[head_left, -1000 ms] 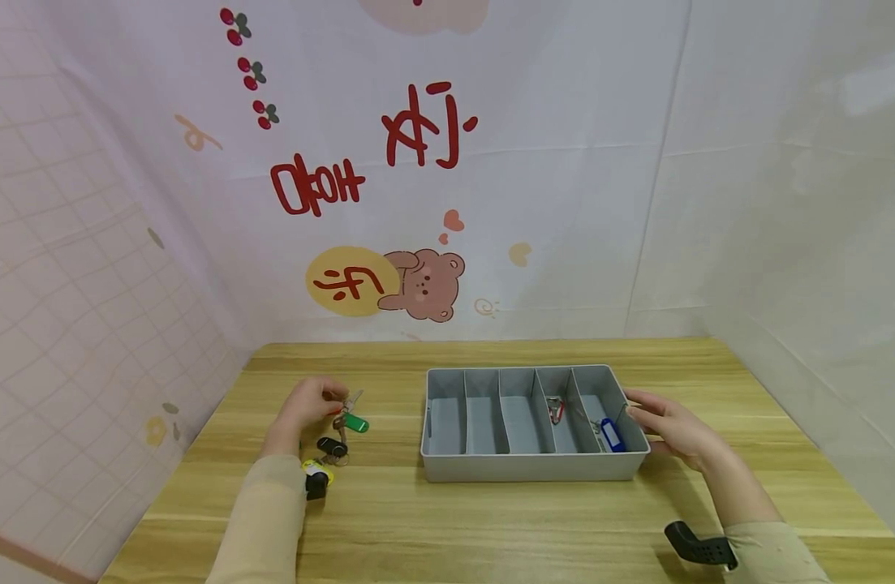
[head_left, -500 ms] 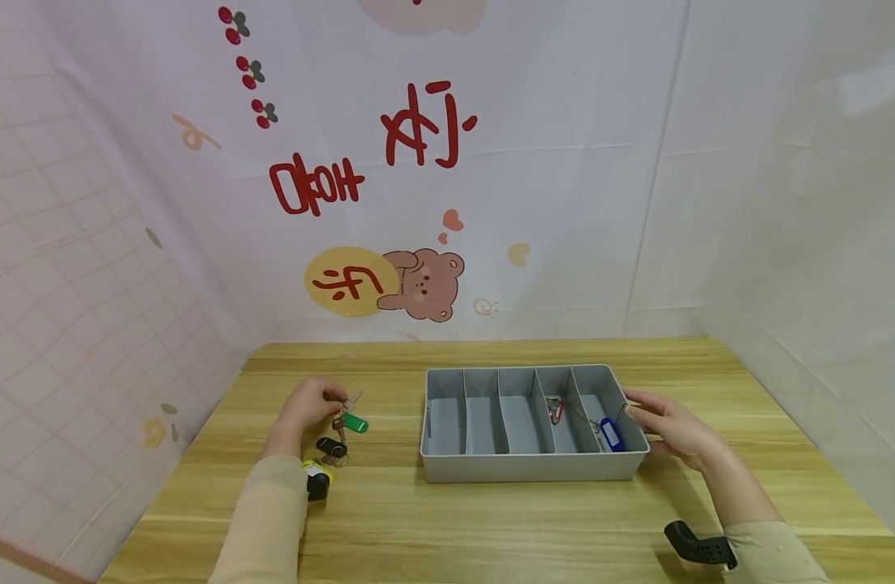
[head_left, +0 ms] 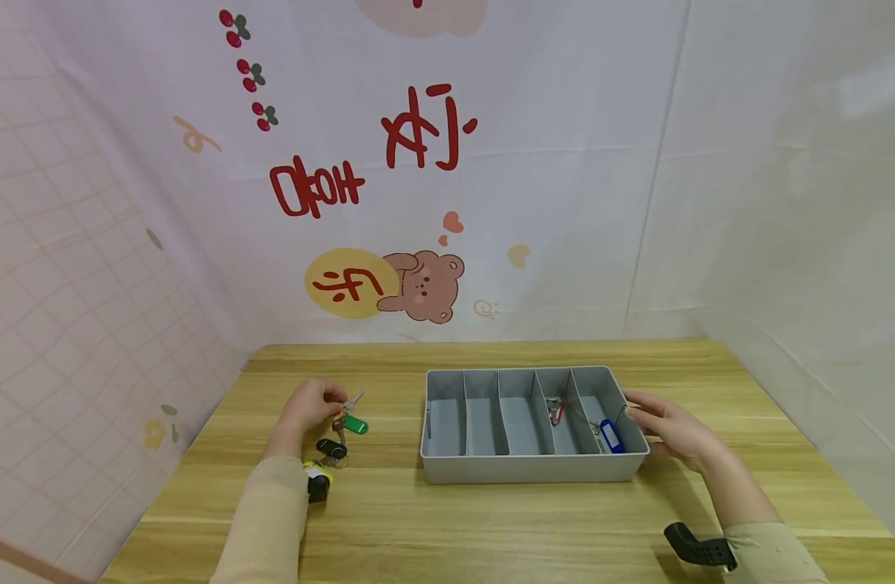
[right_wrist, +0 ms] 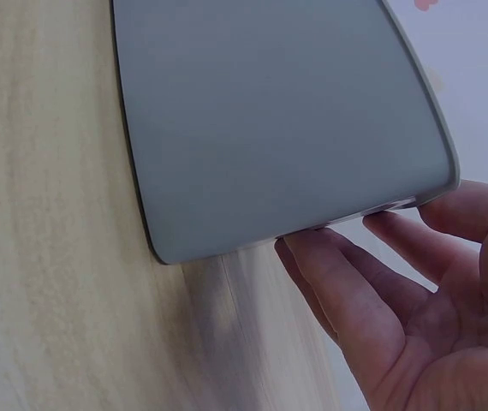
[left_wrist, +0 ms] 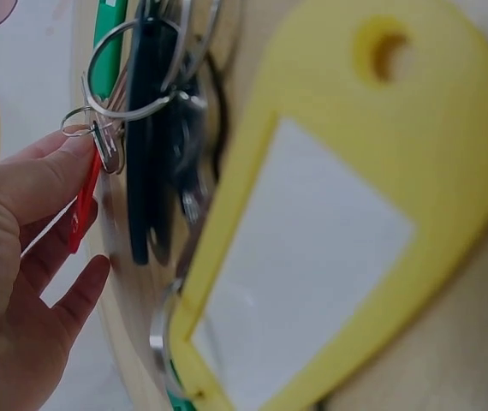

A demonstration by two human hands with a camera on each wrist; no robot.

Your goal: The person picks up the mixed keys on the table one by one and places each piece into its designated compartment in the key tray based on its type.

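Observation:
At the table's left side, my left hand (head_left: 305, 410) pinches a red key tag (left_wrist: 85, 204) between thumb and fingers; a key (head_left: 354, 401) on its ring juts out to the right. Just below lie a green key tag (head_left: 355, 424), a black fob (head_left: 332, 448) with keys and rings, and a yellow key tag (left_wrist: 312, 257) partly hidden by the wrist strap. My right hand (head_left: 673, 430) rests its fingertips against the outer right wall of a grey divided box (head_left: 527, 469), thumb at the rim. Its fingers are fairly straight in the right wrist view.
Inside the box, a key bunch with a red tag (head_left: 557, 412) lies in the second compartment from the right. A blue key tag (head_left: 611, 436) with keys lies in the rightmost one. A printed cloth (head_left: 564, 203) hangs behind the wooden table (head_left: 432, 535).

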